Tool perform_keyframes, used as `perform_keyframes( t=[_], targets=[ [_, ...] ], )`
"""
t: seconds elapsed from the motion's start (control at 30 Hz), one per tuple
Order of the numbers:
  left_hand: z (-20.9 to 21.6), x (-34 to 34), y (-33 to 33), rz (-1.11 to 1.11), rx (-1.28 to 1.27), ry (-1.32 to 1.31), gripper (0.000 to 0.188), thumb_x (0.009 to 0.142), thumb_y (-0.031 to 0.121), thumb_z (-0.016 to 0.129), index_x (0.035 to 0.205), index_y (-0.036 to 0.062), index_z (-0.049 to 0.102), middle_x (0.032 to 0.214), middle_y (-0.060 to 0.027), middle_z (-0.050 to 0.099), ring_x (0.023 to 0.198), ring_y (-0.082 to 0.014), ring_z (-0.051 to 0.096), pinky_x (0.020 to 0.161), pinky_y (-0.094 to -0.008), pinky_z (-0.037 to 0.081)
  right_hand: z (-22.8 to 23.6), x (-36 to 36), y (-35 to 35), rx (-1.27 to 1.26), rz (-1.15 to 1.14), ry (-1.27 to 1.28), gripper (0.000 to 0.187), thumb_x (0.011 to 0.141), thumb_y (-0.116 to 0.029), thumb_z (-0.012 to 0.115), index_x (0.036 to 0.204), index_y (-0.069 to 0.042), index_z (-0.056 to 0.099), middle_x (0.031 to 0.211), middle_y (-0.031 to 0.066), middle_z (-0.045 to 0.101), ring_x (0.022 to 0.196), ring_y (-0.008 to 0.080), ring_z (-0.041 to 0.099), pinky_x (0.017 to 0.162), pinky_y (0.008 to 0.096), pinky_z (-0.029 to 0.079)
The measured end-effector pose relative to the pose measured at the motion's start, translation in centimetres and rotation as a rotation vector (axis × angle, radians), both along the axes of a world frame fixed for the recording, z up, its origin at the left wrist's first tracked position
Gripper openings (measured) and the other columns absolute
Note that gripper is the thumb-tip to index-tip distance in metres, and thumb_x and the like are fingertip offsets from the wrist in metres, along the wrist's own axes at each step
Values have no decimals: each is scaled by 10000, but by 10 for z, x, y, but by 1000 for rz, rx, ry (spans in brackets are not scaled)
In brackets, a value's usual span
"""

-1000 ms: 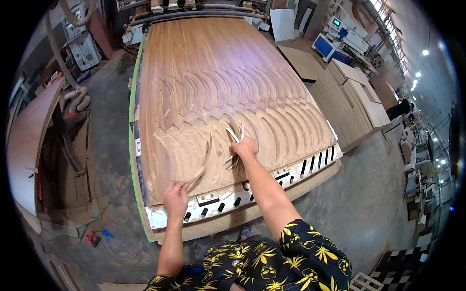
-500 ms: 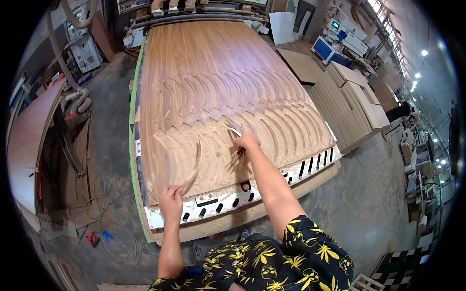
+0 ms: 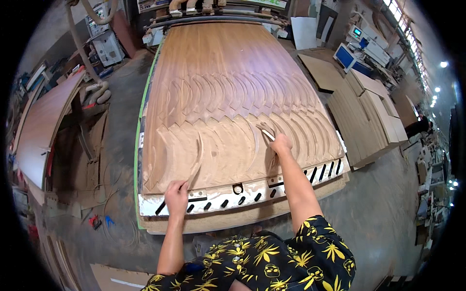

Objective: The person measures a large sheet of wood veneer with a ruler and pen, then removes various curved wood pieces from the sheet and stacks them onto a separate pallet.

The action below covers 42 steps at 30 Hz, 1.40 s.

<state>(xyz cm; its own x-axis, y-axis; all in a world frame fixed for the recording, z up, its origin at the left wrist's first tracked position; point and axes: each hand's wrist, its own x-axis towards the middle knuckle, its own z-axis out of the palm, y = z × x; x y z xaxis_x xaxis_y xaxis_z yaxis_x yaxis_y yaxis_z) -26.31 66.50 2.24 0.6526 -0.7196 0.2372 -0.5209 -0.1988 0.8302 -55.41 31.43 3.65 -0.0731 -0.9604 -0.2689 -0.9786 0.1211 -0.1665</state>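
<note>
A wood-grain board (image 3: 208, 46) lies in front of me, with rows of curved cuts across its dusty near half. My left hand (image 3: 176, 195) is at the near left edge, its fingers closed on the lower end of a thin curved wooden strip (image 3: 198, 162) that rises from the board. Farther right, my right hand (image 3: 281, 144) grips curved wooden strips over the near row; one shows a pale edge (image 3: 267, 134). How many strips it holds is hidden by the fingers. More curved strips (image 3: 308, 133) lie in their cuts right of this hand.
Under the board's near edge runs a white slotted rail (image 3: 228, 200). A stack of brown panels (image 3: 364, 121) stands to the right, and a wood-faced panel (image 3: 46, 126) leans at left. Hoses and a machine gantry (image 3: 218, 19) cross the far end. Clamps (image 3: 95, 222) lie on the floor.
My right hand has moved right along the near row with its strips. My left hand stays at the near left edge, holding its strip. The view has shifted slightly.
</note>
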Motion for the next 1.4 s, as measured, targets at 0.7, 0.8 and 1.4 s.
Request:
perform_keyframes(
  t=[0.7,0.8,1.4],
  targets=[
    [-28,-215,-203,-153,419,-365,243,812,297,715,931,95,783,969,-134,705,913,-348,676,795,-467,544,-46,-92,-47,1,12,-255,448,870,-232,730,1265,-57,609,1263,177,671,1162,344,671,951,499,541],
    [-35,-210,-203,-78,415,-457,336,738,284,719,996,71,745,1015,-135,693,1002,-337,634,852,-481,521,-37,-100,-43,16,20,-214,440,865,-226,727,1256,-57,613,1243,168,677,1153,338,673,964,488,530],
    [-41,-190,-221,-191,519,-582,188,782,204,661,804,58,777,886,-132,735,904,-307,671,782,-458,531,-29,-80,-26,58,-69,-117,550,864,-264,728,1349,-51,583,1369,160,586,1240,310,621,1038,483,452]
  ],
)
